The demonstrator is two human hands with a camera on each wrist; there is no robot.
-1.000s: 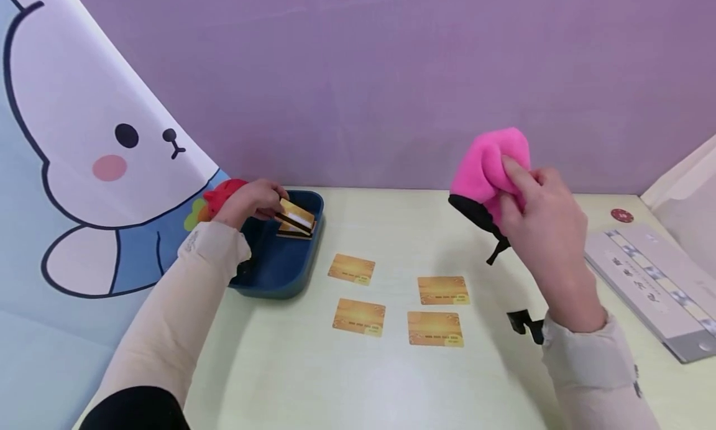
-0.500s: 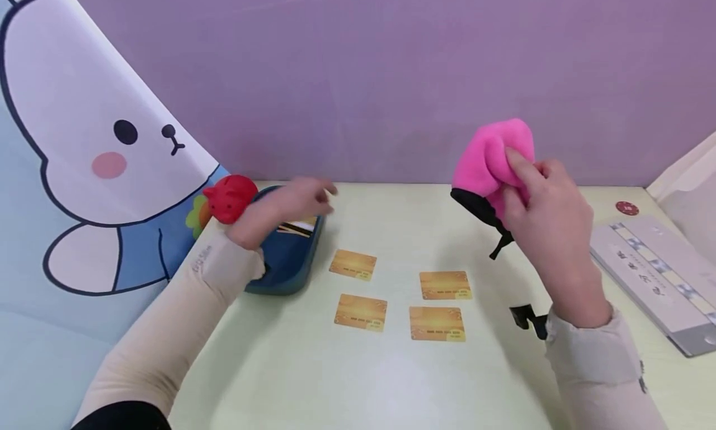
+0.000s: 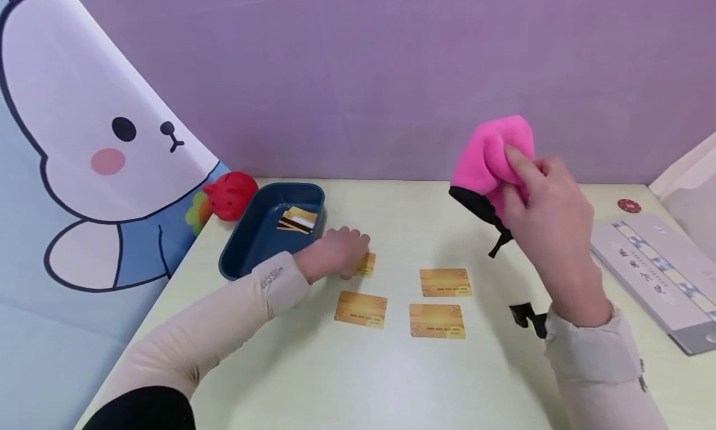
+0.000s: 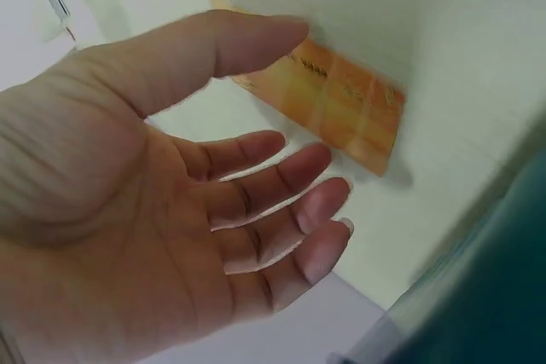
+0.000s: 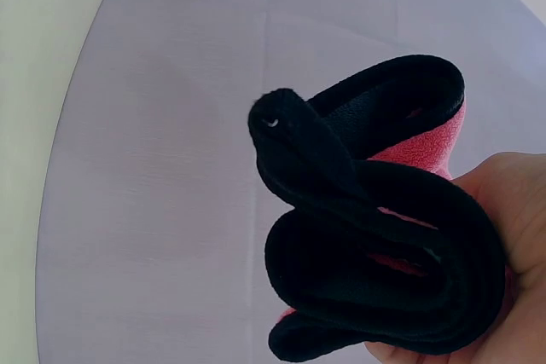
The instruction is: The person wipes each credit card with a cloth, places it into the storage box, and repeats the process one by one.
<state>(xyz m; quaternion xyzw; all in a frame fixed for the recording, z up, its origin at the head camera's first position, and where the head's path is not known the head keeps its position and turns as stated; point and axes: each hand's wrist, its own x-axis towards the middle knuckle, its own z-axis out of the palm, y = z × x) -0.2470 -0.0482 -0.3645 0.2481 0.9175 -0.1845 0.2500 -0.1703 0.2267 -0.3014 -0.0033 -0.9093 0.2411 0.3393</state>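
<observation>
My left hand is low over the back left golden card, covering part of it in the head view. In the left wrist view, its fingers are spread and slightly bent, and the thumb overlaps the card lying on the table. More golden cards lie flat nearby: one in front and two to the right, the farther card and the nearer card. My right hand pinches a folded piece of soft pink fabric with black trim and a dangling strap, raised above the table.
A blue tray on the left contains several striped cards. Beside it sits a red piggy bank. On the right are a grey box, a red chip and a small black piece.
My left hand has left the cards in the tray and moved right and down to the back left card. The right hand still holds the pink fabric in nearly the same place.
</observation>
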